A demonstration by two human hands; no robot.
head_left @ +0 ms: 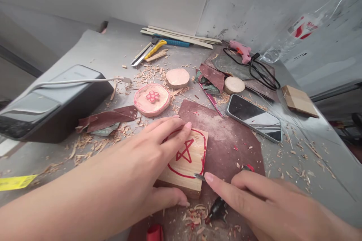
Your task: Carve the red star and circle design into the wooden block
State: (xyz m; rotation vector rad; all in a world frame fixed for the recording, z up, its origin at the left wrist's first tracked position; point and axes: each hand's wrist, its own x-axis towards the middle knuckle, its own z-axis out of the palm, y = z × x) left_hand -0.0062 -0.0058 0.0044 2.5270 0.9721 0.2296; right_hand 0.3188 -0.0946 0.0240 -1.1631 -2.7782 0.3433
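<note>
block of wood (183, 162) lies under the spread fingers of the left hand (141, 162), thumb hooked on its near edge; the right hand (254, 199) pinches a small carving blade (199, 176) just beside those fingers, where one slip could cut them.

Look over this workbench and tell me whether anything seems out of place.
A phone lies glass up among the wood shavings, right beside the sandpaper. It looks out of place on a messy carving bench, where chips and dust could scratch it.
</note>
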